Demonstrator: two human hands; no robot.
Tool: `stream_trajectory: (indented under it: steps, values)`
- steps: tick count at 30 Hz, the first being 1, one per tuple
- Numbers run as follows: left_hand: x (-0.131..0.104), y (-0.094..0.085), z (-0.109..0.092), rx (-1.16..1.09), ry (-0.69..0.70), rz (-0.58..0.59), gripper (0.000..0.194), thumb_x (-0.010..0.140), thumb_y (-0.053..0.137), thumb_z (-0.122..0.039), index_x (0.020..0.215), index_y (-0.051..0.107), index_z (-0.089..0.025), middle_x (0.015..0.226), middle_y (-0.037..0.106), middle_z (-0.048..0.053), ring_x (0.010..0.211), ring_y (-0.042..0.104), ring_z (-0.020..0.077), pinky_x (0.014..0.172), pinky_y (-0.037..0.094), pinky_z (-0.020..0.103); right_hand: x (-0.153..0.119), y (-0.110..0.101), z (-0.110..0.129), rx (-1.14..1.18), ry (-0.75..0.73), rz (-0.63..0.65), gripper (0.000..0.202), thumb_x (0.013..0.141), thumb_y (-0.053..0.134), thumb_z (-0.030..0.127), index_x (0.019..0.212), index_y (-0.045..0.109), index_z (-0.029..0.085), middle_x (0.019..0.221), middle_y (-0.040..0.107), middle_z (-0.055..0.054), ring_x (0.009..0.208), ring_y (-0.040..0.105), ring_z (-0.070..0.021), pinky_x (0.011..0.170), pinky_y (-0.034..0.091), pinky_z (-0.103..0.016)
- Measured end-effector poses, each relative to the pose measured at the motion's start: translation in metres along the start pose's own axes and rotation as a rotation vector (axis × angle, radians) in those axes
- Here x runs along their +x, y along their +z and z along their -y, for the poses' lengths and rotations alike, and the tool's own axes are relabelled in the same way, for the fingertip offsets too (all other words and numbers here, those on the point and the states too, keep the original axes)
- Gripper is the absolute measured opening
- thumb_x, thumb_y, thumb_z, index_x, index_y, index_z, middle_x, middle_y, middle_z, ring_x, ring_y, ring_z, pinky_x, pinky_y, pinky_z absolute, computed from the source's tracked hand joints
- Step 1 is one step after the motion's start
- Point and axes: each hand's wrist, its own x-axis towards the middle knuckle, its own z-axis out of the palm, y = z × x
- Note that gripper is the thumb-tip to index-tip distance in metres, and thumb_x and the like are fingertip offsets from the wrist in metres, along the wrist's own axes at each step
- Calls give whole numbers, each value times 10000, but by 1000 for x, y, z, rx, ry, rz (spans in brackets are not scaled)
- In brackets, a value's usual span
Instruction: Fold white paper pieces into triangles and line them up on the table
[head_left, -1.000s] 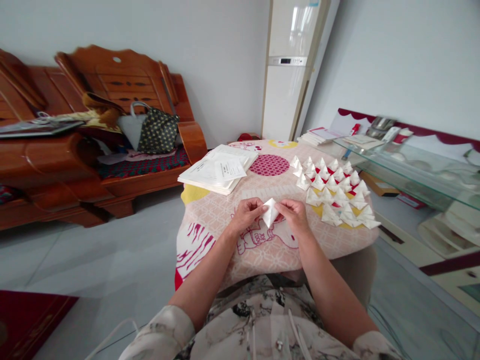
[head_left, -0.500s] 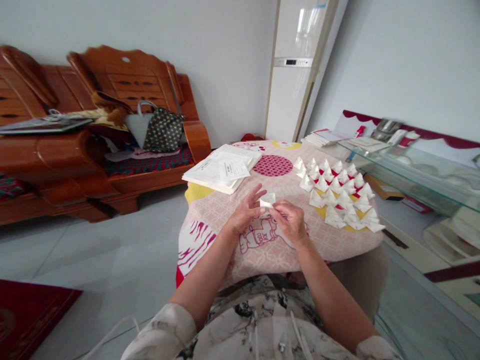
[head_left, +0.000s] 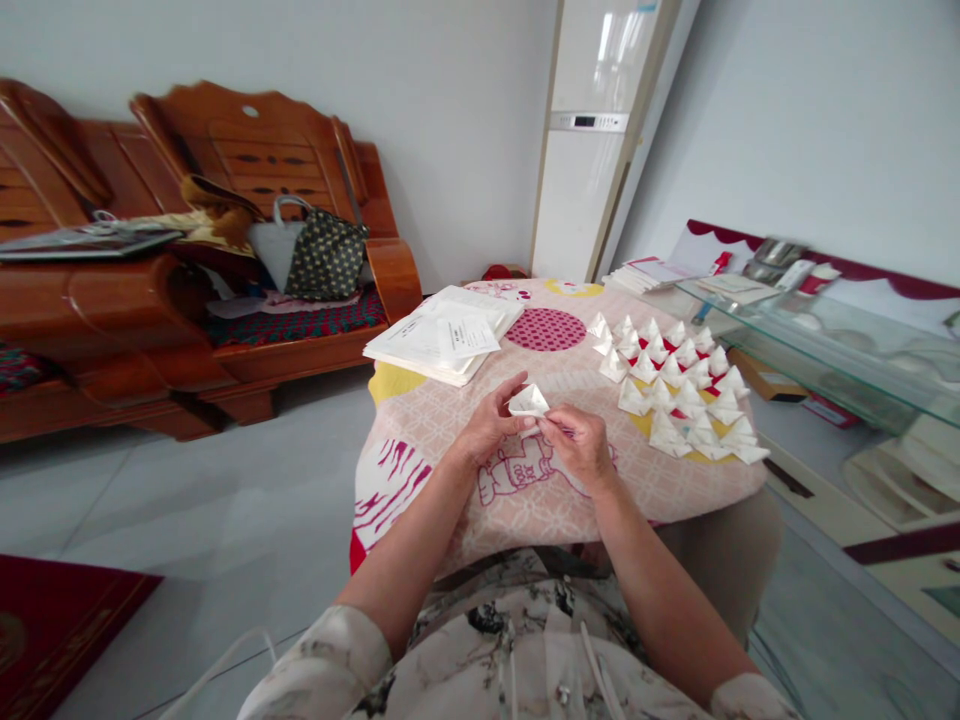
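A small folded white paper piece (head_left: pixel 529 401) is held between both hands above the patterned tablecloth (head_left: pixel 442 500). My left hand (head_left: pixel 491 422) closes on its left side, the thumb at the lower edge. On its right lower corner my right hand (head_left: pixel 579 440) pinches with thumb and forefinger. The piece shows a pointed top and an open hollow. Several folded white paper shapes (head_left: pixel 670 433) stand in rows on the right part of the table. A stack of white sheets (head_left: pixel 420 338) lies at the back left of the table.
Beyond the table's right side is a glass shelf (head_left: pixel 825 350) with metal bowls (head_left: pixel 776 255) and a cup. Papers (head_left: pixel 637 277) lie at the back right. A wooden sofa (head_left: pixel 247 150) with bags stands at the left, a tall white cabinet unit (head_left: pixel 577 190) behind.
The paper piece has opened into a wider, peaked shape. The fingers of my left hand have drawn in around it, while my right hand keeps its pinch.
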Motion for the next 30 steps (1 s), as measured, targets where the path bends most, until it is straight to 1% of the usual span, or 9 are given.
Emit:
stream_trajectory:
  steps: [4, 6, 8, 12, 16, 19, 23, 26, 30]
  values:
    - [0, -1, 1, 10, 61, 5, 778, 589, 904, -357, 1299, 634, -190, 1250, 658, 113, 966, 661, 218, 795, 524, 293, -1, -1, -1, -32, 0, -3, 251, 925, 568, 328, 714, 643, 213, 666, 602, -13, 637, 555, -163, 643, 434, -294]
    - [0, 0, 0, -15, 52, -13, 672, 664, 850, -457, 1244, 669, -170, 1120, 709, 101, 886, 672, 204, 745, 527, 287, -2, -1, -3, -29, 1, -3, 242, 924, 572, 325, 726, 653, 212, 678, 618, -19, 646, 567, -167, 655, 446, -297]
    - [0, 0, -1, -37, 34, -56, 577, 721, 796, -507, 1170, 705, -156, 978, 737, 80, 791, 672, 185, 694, 526, 281, -3, 0, -5, -20, -1, 8, 232, 923, 578, 322, 740, 667, 211, 711, 648, -31, 678, 591, -176, 681, 464, -305]
    - [2, -2, 0, 8, 41, -159, 393, 651, 861, -385, 941, 754, -143, 787, 738, 30, 629, 632, 126, 611, 490, 235, -3, 2, -7, -14, -29, 33, 219, 917, 596, 312, 744, 685, 210, 735, 674, -41, 722, 617, -191, 719, 481, -319]
    - [3, -3, 2, 84, 43, -180, 335, 595, 885, -368, 765, 731, -124, 637, 695, 10, 510, 562, 94, 509, 413, 206, -1, 3, -7, -27, -67, 25, 188, 903, 608, 279, 754, 697, 206, 746, 676, -49, 754, 617, -203, 739, 485, -335]
    - [1, -1, 2, 120, 40, -166, 333, 604, 879, -378, 767, 732, -126, 642, 696, 11, 516, 561, 97, 504, 399, 206, 1, 4, -7, -39, -61, 3, 165, 887, 613, 273, 759, 698, 212, 751, 672, -46, 783, 614, -210, 768, 488, -349]
    - [-2, 3, 0, 151, 39, -78, 331, 664, 838, -415, 805, 744, -131, 668, 696, 17, 543, 569, 110, 522, 409, 219, 1, 4, -8, -45, -14, -67, 146, 869, 618, 268, 758, 693, 211, 742, 666, -41, 763, 614, -205, 730, 478, -332]
    - [-4, 4, -1, 174, 66, -24, 319, 738, 779, -430, 852, 739, -134, 705, 693, 22, 584, 581, 114, 563, 432, 222, 0, 5, -9, -59, 60, -118, 159, 859, 611, 272, 734, 684, 207, 730, 668, -38, 716, 613, -193, 687, 463, -314]
    - [-6, 4, -4, 158, 80, 28, 303, 813, 714, -403, 991, 689, -159, 774, 684, 13, 639, 601, 113, 606, 464, 213, -2, 6, -9, -34, 166, -149, 171, 843, 609, 296, 719, 683, 203, 691, 666, -22, 646, 597, -178, 631, 448, -293]
